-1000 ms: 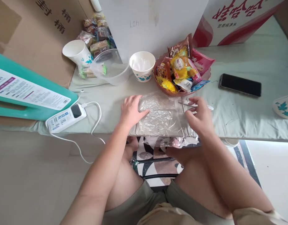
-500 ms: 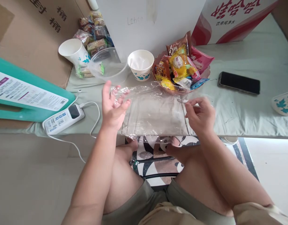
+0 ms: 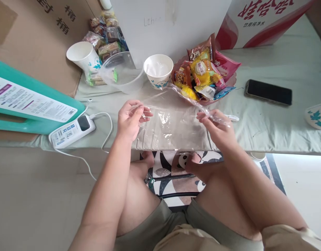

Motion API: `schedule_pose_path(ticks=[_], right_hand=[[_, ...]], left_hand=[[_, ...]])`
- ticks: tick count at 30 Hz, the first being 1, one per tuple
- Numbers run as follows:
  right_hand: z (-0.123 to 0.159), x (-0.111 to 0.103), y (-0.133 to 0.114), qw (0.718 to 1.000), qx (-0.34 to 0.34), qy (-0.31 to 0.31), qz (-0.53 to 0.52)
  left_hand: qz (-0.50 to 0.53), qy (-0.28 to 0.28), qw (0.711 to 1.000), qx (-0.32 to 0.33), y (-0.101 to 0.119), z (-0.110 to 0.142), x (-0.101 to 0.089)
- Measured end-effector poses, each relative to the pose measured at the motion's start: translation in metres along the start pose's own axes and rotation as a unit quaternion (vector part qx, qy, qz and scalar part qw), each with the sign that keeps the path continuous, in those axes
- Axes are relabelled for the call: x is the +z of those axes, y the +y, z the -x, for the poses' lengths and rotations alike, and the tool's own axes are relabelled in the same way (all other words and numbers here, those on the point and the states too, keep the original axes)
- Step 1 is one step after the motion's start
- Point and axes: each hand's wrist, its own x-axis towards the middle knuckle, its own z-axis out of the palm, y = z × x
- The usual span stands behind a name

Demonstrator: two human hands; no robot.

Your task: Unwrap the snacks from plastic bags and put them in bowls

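A sheet of clear plastic film (image 3: 165,120) stretches between my hands above the front of the covered surface, its near edge hanging toward the floor. My left hand (image 3: 131,120) pinches the film's left side between thumb and fingers. At the right side my right hand (image 3: 218,127) is closed on a gathered strip of the same film, which runs up toward the snack bowl (image 3: 181,96). A slim white handle (image 3: 233,118) pokes out behind that hand; what tool it belongs to is mostly hidden.
Wrapped snacks (image 3: 202,71) fill the bowl. Behind the film stand a paper cup (image 3: 159,71) and a clear plastic tub (image 3: 124,82). A phone (image 3: 268,92) lies to the right. On the left are a white power strip (image 3: 71,132) with cables and a green container (image 3: 37,94).
My left hand lifted off the flat film, swung left with fingers spread, then closed on its edge. The film is now raised and spread, with a strip of it over my right hand.
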Motion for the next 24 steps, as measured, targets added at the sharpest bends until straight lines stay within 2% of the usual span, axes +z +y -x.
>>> schedule_pose_path(ticks=[2, 5, 8, 12, 18, 24], right_hand=[[0.001, 0.002, -0.003, 0.999, 0.011, 0.041, -0.02], [0.002, 0.002, -0.009, 0.995, 0.025, 0.096, 0.019], [-0.001, 0.0, -0.012, 0.991, 0.016, 0.131, 0.011], [-0.005, -0.002, -0.011, 0.989, 0.005, 0.13, -0.064], [-0.008, 0.0, -0.009, 0.978, -0.021, 0.135, -0.157], [-0.006, -0.002, -0.009, 0.982, -0.017, 0.123, -0.14]], left_hand=[[-0.045, 0.002, 0.999, -0.005, -0.002, 0.0, -0.003], [-0.114, -0.021, 0.993, -0.034, -0.004, -0.001, -0.008], [-0.099, -0.052, 0.992, -0.055, -0.004, -0.002, -0.013], [-0.031, -0.095, 0.991, -0.084, 0.002, -0.003, -0.013], [0.051, -0.062, 0.996, -0.046, 0.007, -0.003, -0.009], [0.052, -0.073, 0.995, -0.035, 0.007, -0.002, -0.012]])
